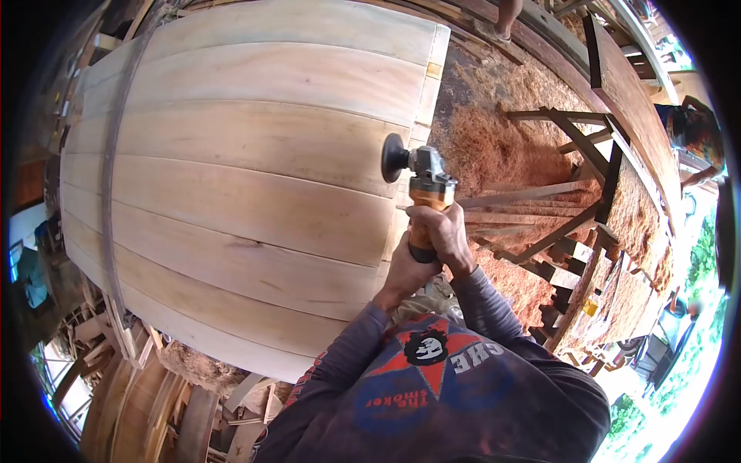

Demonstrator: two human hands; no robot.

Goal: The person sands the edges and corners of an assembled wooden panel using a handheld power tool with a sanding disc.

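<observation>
My right hand (448,235) is closed around the yellow-and-black body of an angle grinder (434,191). Just below it, my left hand (407,272) wraps the rear end of the same tool. A round black disc (393,158) on the grinder's head faces left, held at the right-hand edge of a large pale wooden panel (255,177). Whether the disc touches the wood I cannot tell. The panel is made of several wide planks joined side by side, with a narrow strip along that edge.
A dark strap-like bar (116,147) crosses the panel's left part. Sawdust (494,147) and timber offcuts cover the ground to the right, near a wooden frame (594,154). A small yellow bottle (592,302) stands at right. Another person (691,127) is at far right; a foot (505,19) shows at top.
</observation>
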